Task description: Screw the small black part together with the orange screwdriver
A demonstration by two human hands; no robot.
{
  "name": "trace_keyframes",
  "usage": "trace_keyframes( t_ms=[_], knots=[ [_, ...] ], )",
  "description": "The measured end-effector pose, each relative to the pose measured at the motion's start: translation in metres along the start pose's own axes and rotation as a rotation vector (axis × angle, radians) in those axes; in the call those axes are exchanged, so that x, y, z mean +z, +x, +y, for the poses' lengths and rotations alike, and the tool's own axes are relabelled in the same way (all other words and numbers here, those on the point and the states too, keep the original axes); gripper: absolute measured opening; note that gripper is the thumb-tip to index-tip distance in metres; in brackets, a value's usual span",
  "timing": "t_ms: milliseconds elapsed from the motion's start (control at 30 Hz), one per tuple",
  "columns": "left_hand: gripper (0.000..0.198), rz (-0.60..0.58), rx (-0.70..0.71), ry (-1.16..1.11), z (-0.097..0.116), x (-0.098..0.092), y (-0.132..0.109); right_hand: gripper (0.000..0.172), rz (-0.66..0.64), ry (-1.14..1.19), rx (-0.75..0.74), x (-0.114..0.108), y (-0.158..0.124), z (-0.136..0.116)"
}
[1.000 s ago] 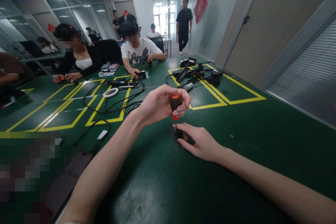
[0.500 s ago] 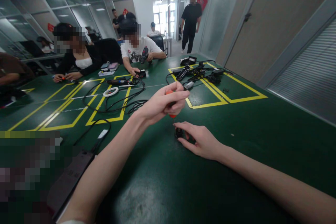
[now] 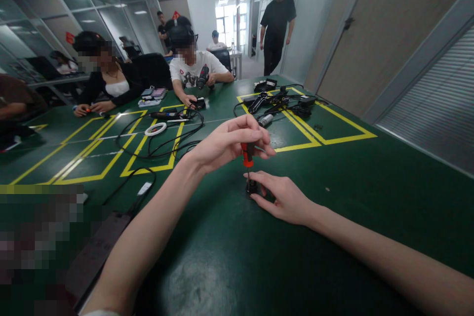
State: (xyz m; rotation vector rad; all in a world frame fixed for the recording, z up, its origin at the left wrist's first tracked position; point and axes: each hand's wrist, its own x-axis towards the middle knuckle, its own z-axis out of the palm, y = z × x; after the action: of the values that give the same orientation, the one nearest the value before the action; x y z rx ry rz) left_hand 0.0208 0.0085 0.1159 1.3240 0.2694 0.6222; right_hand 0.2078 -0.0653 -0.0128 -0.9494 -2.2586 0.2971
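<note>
Screwdriver (image 3: 247,154) stands in left fingers (image 3: 255,134), tip on part (image 3: 252,188) in right fingers (image 3: 261,177).

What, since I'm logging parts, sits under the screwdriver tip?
A small black part on the table, steadied by the right hand; the left hand holds the screwdriver upright on it. What the tip meets is too small to tell.

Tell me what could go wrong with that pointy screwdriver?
The screwdriver in the left hand stands tip-down on the small black part, close beside the fingers of the right hand. If the tip slips, it might jab them. The part is only pinched on the smooth table, so it could also skid away.
</note>
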Motion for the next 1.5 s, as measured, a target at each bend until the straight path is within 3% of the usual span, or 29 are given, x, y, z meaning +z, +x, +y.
trace_keyframes(
  t_ms=[100,267,433,533,700,833,933,1000,1067,1233,1500],
  knots=[
    [0.04,-0.017,0.021,-0.002,-0.001,0.004,0.0,0.042,-0.005,0.006,0.013,0.0,0.0,0.0],
    [0.022,-0.033,0.043,0.055,-0.001,0.004,0.001,0.038,-0.01,0.021,0.024,-0.001,0.001,0.001],
    [0.032,-0.034,0.021,0.135,0.002,-0.001,0.001,0.037,-0.003,0.031,0.023,-0.001,0.001,0.001],
    [0.029,0.025,0.097,0.402,0.004,-0.001,0.0,0.037,-0.005,0.032,0.031,-0.002,0.0,0.001],
    [0.027,0.334,0.478,1.081,0.003,0.005,-0.001,0.037,-0.026,0.037,0.046,-0.004,0.0,0.0],
    [0.026,0.377,0.641,1.42,0.0,0.007,-0.002,0.039,-0.029,0.044,0.059,-0.003,0.0,0.0],
    [0.034,0.338,0.614,1.58,0.0,0.009,-0.003,0.038,-0.022,0.043,0.056,-0.002,0.0,0.0],
    [0.024,0.297,0.57,1.629,0.0,0.011,-0.004,0.037,-0.019,0.034,0.053,-0.002,0.0,0.0],
    [0.013,0.273,0.518,1.639,0.0,0.012,-0.005,0.037,-0.014,0.024,0.055,-0.002,0.0,0.0],
    [0.019,0.272,0.444,1.626,-0.001,0.014,-0.005,0.038,-0.02,0.026,0.068,-0.002,0.0,-0.001],
    [0.024,0.259,0.464,1.592,0.003,0.014,-0.008,0.038,-0.019,0.017,0.066,-0.002,0.0,0.0]
  ],
)
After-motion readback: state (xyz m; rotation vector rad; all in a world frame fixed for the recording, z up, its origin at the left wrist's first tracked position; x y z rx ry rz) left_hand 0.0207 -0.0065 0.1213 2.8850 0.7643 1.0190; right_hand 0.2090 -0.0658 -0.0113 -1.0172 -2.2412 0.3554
